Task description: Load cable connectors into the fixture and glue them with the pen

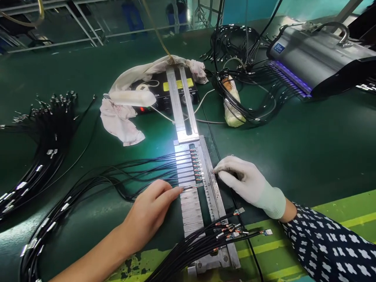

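A slotted metal fixture (192, 211) runs up the middle of the bench. Several black cables lie side by side across its upper slots, their stripped ends and small connectors (196, 164) over the gap. My bare left hand (157, 203) pinches one more black cable (189, 187) between thumb and finger, its tip pointing right across the fixture. In a white glove, my right hand (243, 180) has thumb and fingertips pressed together against the fixture's right rail; anything between them is hidden. A bundle of loose black cables (199, 244) with connector ends rests over the fixture's lower part.
Behind the fixture sit a black control box (164, 102), a white cloth (122, 121) and a bright lamp. Large cable bundles (55, 133) lie at left. A grey machine (323, 55) glowing purple underneath stands at back right, near coiled cables (232, 43) and a wrapped block (233, 103).
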Motion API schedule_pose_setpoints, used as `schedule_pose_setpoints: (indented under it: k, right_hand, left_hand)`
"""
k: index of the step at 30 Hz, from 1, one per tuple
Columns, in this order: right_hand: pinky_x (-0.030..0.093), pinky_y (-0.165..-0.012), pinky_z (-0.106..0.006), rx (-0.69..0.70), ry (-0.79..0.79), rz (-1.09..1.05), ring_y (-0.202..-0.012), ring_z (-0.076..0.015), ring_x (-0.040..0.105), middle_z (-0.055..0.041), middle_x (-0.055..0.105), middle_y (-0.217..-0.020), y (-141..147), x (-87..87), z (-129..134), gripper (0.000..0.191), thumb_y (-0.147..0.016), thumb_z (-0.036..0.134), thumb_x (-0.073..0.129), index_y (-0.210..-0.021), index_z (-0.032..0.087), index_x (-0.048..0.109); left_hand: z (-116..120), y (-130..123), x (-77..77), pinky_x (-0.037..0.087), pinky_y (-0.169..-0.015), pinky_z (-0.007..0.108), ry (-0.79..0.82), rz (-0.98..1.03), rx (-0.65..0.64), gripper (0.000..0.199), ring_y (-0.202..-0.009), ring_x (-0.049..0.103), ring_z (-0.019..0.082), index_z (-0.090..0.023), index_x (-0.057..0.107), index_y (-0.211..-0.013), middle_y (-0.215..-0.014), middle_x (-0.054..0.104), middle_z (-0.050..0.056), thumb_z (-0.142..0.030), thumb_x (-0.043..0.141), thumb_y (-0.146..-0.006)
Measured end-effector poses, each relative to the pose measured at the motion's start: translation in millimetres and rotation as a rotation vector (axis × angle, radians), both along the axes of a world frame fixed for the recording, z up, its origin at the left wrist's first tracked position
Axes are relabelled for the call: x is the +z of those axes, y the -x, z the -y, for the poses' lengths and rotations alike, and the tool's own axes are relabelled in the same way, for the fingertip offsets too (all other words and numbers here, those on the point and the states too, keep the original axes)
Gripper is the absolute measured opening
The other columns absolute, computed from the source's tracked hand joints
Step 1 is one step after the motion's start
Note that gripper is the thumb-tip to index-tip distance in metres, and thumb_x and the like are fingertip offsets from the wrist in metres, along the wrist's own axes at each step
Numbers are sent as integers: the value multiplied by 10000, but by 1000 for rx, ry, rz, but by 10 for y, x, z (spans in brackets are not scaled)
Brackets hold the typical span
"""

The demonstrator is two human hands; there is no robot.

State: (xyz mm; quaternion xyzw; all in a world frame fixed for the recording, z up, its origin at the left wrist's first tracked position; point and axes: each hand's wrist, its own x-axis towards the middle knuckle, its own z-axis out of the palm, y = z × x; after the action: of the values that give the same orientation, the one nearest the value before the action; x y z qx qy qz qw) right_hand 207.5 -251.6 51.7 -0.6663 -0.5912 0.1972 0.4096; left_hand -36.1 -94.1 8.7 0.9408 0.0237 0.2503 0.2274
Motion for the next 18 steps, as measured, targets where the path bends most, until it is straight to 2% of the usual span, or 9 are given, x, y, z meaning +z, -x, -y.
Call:
schedule_pose_setpoints:
  k: [3, 7, 15, 18]
  right_hand:
    - [509, -791, -345, -3, 14, -2, -894, -208, 622, -36, 670, -945, 0, 1, 1, 142, -952, 177, 555, -934, 227, 687]
    - [509, -784, -333, -12, 25, -6, -883, -199, 624, -29, 668, -937, 1, 13, -2, 137, -951, 173, 560, -938, 227, 686]
    - [539, -772, -347, -13, 38, -16, -876, -211, 639, -34, 679, -929, -8, 13, -14, 124, -962, 208, 565, -942, 233, 685]
    - [537, -770, -345, -16, 35, -17, -874, -210, 640, -33, 681, -929, -13, 0, -15, 127, -961, 208, 564, -941, 234, 686]
  left_hand:
    - [3, -57, 2, 450, -677, 270, -172, 27, 8, 341, -794, 530, 149, -139, 560, -1253, -920, 579, 64, -43, 424, -955]
    - [6, -127, 33, 407, -755, 348, -360, 22, 28, 275, -856, 543, 192, -111, 603, -1171, -941, 630, 83, -64, 417, -974]
    - [-55, -168, -6, 434, -804, 337, -210, 11, -45, 281, -912, 561, 193, -133, 587, -1203, -1007, 649, 92, -94, 423, -978]
    - [27, -87, -37, 396, -884, 389, -258, -23, 58, 336, -1000, 552, 225, -180, 596, -1250, -1077, 624, 108, -97, 418, -977]
